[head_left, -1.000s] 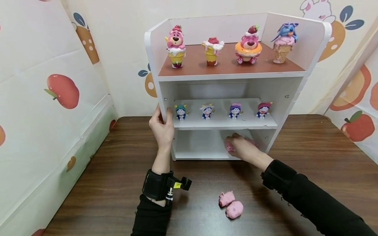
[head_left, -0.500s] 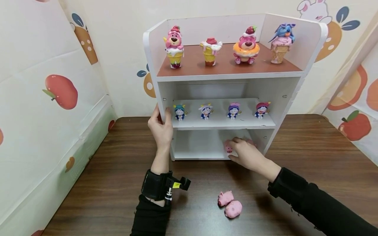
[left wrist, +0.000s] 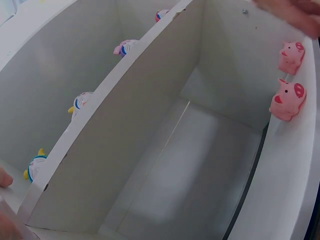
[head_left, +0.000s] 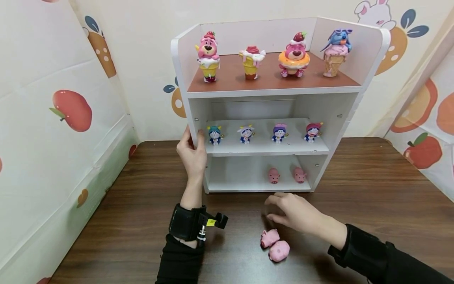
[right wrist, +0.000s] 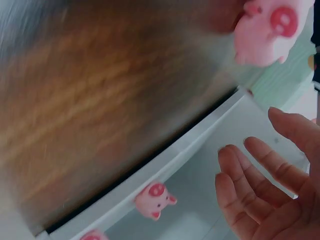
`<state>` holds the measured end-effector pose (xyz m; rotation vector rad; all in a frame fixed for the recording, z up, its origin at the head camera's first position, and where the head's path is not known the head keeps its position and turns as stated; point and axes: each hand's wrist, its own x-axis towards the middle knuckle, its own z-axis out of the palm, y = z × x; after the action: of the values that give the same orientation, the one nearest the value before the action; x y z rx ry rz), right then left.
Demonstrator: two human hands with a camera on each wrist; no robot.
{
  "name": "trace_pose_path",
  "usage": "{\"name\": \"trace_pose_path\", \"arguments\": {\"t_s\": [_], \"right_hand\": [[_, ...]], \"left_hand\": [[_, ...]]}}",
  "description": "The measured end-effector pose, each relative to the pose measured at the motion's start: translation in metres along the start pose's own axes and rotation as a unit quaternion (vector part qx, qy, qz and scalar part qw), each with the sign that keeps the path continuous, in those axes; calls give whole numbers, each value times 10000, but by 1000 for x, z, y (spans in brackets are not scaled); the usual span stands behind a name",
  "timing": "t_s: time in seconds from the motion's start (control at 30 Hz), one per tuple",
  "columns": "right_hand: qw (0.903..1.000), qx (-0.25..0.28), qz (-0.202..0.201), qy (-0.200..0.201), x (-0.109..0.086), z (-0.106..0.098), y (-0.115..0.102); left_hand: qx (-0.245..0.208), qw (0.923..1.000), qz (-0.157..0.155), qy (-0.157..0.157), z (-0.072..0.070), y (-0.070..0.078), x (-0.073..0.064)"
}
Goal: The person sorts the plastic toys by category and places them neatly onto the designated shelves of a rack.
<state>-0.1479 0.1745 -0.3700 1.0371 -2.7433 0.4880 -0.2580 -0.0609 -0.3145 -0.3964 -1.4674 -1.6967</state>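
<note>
My left hand (head_left: 193,157) grips the left side panel of a white shelf unit (head_left: 273,153), thumb on the inner side and fingers outside. My right hand (head_left: 301,213) hovers over the table in front of the unit, fingers loosely bent and holding nothing. Just below and left of it, two pink toy pigs lie close together: one pig (head_left: 269,238) and, nearer me, a second pig (head_left: 279,251). On the bottom shelf's right half stand two more, a left pig (head_left: 273,176) and a right pig (head_left: 299,175), apart from each other; the left wrist view also shows them.
Several small figures with coloured hats, such as a red-hatted figure (head_left: 313,132), line the middle shelf. The brown top shelf (head_left: 230,85) bears ice-cream-cone figures and a pink bear in an orange ring (head_left: 294,59). The wooden table (head_left: 124,221) meets patterned walls behind.
My right hand has let go of the left pig on the bottom shelf and drawn back toward the pigs on the table. My left hand keeps its hold on the panel.
</note>
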Motion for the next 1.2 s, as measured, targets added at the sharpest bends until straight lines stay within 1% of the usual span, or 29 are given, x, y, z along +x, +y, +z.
{"name": "trace_pose_path", "arguments": {"t_s": [0.17, 0.4, 0.67, 0.77, 1.0, 1.2], "right_hand": [[9989, 376, 65, -265, -6, 5, -9], [9968, 356, 366, -619, -10, 11, -18], [9936, 842, 141, -742, -8, 16, -24], [9927, 840, 126, -857, -7, 17, -26], [9923, 630, 234, -1038, -4, 17, -31], [9936, 540, 78, -984, 0, 16, -29]], "left_hand": [[83, 10000, -6, 4, 0, 0, 0], [118, 9999, 17, 9, -1, 0, 0], [85, 10000, -33, -20, -1, 1, 0], [67, 10000, -52, -42, -1, 0, 0], [79, 10000, 1, -51, 0, -1, 0], [104, 9999, 6, -43, -1, -1, 0]]}}
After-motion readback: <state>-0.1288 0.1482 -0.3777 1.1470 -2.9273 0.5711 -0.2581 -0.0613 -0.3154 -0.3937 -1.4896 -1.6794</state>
